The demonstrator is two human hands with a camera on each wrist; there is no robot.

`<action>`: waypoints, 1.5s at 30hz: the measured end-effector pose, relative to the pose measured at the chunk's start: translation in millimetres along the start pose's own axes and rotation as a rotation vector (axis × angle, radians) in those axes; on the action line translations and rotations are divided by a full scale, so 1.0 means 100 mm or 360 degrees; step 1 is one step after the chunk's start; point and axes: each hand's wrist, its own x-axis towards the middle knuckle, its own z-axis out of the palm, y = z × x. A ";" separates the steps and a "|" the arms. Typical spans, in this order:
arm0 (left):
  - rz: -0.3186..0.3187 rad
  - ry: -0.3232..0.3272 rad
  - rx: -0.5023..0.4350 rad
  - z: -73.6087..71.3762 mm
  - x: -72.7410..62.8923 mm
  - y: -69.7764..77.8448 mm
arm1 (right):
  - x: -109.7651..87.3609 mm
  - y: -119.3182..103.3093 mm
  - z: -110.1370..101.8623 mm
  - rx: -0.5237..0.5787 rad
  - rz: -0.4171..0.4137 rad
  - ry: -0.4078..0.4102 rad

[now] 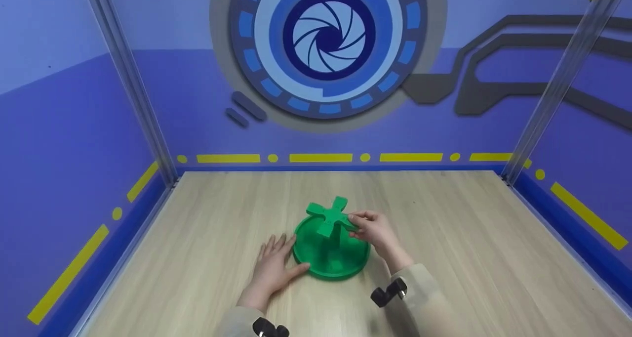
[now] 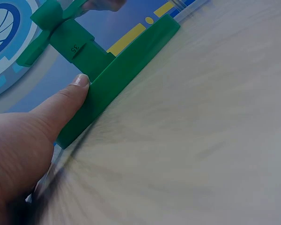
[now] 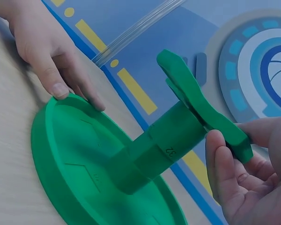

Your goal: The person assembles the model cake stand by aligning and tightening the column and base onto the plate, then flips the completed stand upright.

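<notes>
A round green tray with a raised rim lies on the table. From its middle rises a green post marked "32" in the right wrist view. Atop the post sits a green cross-shaped piece with several arms. My right hand pinches one arm of the cross between thumb and fingers. At the tray's left side rests my left hand, fingers spread, the thumb touching the rim. Whether the cross is fixed to the post, I cannot tell.
The wooden table runs back to a blue printed wall. Metal posts stand at the back corners. Each sleeve carries a black wrist mount.
</notes>
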 end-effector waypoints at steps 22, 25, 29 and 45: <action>0.0013 -0.0003 0.0005 -0.01 0.00 0.00 | -0.21 0.01 0.15 0.0070 -0.0012 -0.0131; 0.0012 0.0002 0.0010 0.00 0.00 -0.01 | -0.22 0.02 0.19 0.0053 -0.0006 -0.0110; 0.0004 0.0004 0.0011 0.00 0.00 -0.01 | -0.22 0.05 0.24 0.0045 -0.0014 -0.0069; -0.0017 -0.0021 -0.0026 0.00 0.00 0.00 | -0.27 0.02 0.09 -0.0043 -0.0052 0.0006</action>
